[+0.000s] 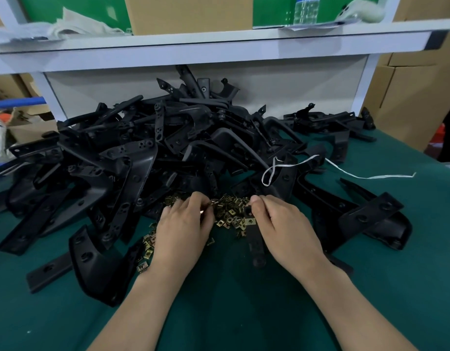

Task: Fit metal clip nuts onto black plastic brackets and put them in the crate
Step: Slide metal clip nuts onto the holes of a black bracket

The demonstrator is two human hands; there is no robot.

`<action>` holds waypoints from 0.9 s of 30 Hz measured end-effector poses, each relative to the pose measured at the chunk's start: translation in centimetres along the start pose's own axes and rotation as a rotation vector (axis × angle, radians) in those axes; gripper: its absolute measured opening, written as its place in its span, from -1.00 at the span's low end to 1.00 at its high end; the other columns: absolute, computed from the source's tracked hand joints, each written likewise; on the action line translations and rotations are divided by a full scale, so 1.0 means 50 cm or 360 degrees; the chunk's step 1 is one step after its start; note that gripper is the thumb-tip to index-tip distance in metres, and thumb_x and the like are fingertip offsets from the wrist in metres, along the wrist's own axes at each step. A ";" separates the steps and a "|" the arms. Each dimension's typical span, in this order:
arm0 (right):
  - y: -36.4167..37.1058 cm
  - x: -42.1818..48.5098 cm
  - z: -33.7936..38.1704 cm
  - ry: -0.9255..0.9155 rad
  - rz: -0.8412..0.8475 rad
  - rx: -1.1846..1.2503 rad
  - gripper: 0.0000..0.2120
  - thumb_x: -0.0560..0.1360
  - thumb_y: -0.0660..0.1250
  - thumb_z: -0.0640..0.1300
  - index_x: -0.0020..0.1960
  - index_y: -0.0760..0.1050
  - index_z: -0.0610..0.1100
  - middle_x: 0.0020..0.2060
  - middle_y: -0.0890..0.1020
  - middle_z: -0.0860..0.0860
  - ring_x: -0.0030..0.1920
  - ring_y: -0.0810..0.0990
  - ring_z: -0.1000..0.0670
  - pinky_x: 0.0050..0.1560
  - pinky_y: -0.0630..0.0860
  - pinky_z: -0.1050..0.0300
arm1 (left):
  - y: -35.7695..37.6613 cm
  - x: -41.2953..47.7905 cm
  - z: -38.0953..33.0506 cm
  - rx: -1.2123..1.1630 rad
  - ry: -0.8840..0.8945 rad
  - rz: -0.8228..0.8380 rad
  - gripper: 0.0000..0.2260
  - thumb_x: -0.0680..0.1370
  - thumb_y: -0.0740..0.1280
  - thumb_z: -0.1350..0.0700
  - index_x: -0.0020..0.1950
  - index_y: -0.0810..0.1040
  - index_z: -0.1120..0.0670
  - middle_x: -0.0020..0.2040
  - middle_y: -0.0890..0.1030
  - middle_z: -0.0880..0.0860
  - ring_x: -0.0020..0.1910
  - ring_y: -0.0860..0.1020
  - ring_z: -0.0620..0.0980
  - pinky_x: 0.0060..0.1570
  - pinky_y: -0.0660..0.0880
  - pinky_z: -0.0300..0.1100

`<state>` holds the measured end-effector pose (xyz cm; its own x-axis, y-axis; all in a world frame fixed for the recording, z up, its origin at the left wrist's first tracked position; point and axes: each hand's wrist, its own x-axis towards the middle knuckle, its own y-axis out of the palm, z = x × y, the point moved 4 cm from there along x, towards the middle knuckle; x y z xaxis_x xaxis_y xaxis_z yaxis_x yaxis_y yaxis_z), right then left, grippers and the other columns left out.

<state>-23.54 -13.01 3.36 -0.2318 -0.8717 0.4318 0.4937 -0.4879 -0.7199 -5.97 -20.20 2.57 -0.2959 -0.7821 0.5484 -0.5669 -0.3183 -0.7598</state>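
Note:
A big heap of black plastic brackets (153, 153) covers the back and left of the green table (234, 300). In front of it lies a scatter of brass-coloured clip nuts (231, 214). My left hand (180, 231) pinches one clip nut (210, 205) at its fingertips above the scatter. My right hand (282, 224) grips a narrow black bracket (254, 239) near its top end. One clip nut (250, 221) sits on that bracket just below my thumb. No crate is in view.
More brackets (370, 216) lie to the right of my right hand. A white plastic strap (345, 172) curls over the heap's right side. A white shelf frame (218, 46) with cardboard boxes and a water bottle (305, 10) stands behind the heap.

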 end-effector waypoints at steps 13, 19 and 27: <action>-0.014 0.008 -0.014 0.0113 -0.0099 0.0213 -0.55 0.67 0.03 0.14 -0.10 0.57 -0.06 -0.22 0.62 0.11 -0.19 0.59 0.07 -0.14 0.55 -0.07 | -0.033 -0.001 -0.018 -0.0073 -0.0026 -0.0205 -0.89 0.64 0.23 0.04 0.04 0.53 0.00 -0.05 0.55 -0.10 -0.04 0.44 0.00 0.06 0.35 -0.10; -0.027 0.013 -0.018 0.0123 -0.0207 0.0260 -0.61 0.67 0.05 0.11 -0.12 0.54 -0.03 -0.24 0.60 0.16 -0.19 0.58 0.12 -0.15 0.50 0.04 | -0.009 -0.050 -0.101 -0.1409 -0.0382 0.0241 -0.80 0.67 0.22 -0.04 -0.03 0.64 -0.16 -0.28 0.56 -0.26 -0.29 0.49 -0.30 -0.26 0.37 -0.49; -0.035 0.015 -0.025 0.0191 -0.0262 0.0346 -0.62 0.68 0.06 0.11 -0.05 0.60 0.02 -0.20 0.64 0.17 -0.15 0.60 0.16 -0.10 0.53 0.09 | 0.041 -0.057 -0.112 -0.2307 -0.0981 0.0666 -0.77 0.63 0.27 0.16 0.02 0.74 0.04 -0.30 0.56 0.00 -0.36 0.48 -0.14 -0.31 0.49 -0.26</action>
<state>-25.65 -12.88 4.27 -0.4145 -0.7874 0.4563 0.6061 -0.6129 -0.5069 -10.60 -15.66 1.39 -0.4732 -0.8768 -0.0856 -0.8438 0.4231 0.3302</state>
